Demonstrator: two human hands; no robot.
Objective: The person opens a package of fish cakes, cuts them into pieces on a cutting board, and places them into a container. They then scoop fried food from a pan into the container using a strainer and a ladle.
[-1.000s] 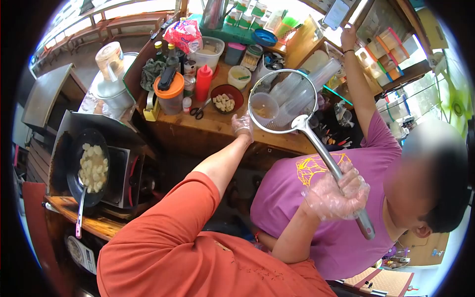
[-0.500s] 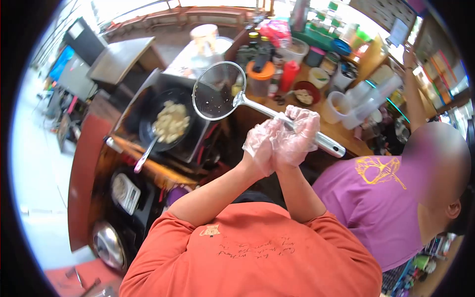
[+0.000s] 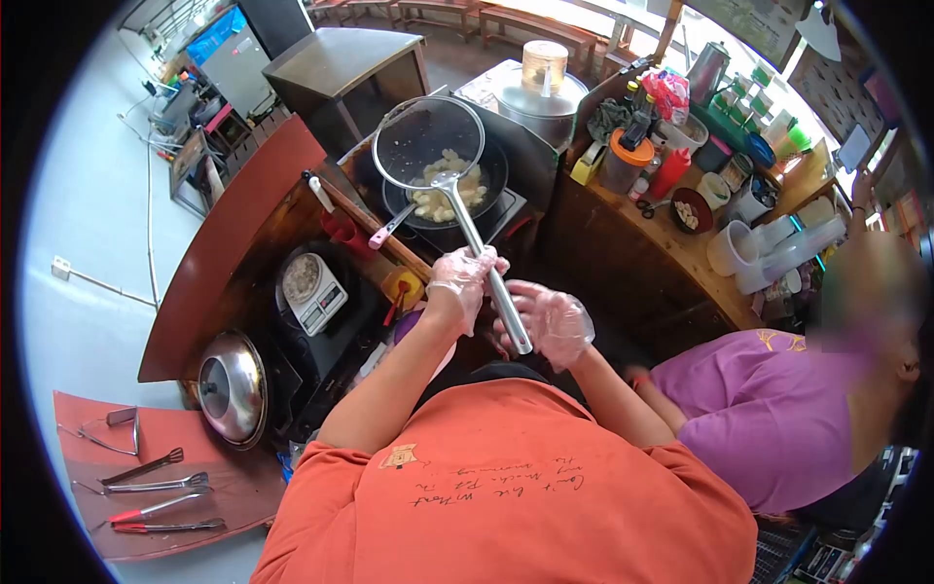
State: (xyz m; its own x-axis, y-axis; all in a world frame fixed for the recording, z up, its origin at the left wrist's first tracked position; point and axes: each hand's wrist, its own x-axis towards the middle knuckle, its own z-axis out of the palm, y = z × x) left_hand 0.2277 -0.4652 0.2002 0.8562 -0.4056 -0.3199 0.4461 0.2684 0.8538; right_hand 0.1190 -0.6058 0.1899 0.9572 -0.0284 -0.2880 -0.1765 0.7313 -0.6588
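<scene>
My left hand (image 3: pixel 465 282), in a clear plastic glove, is closed around the metal handle of a round mesh strainer (image 3: pixel 416 136). The strainer's head is held up over a dark wok (image 3: pixel 494 167) and overlaps it in this view. Pale chunks of food (image 3: pixel 449 200) lie in the wok, beside a utensil with a pink handle (image 3: pixel 391 226) that leans on the rim. My right hand (image 3: pixel 556 323), gloved too, is beside the lower end of the strainer handle with its fingers apart.
A kitchen scale (image 3: pixel 321 308) with a bowl stands left of my arms, near a metal lid (image 3: pixel 233 389). Several tongs (image 3: pixel 161 484) lie on a red surface. Jars and bottles crowd the wooden counter (image 3: pixel 632 234). A person in purple (image 3: pixel 759 419) is close on my right.
My view has swung so the wok sits nearer the middle. The strainer has moved over the wok, its handle now steeper. My hands have come apart, and my right hand has loosened from the handle.
</scene>
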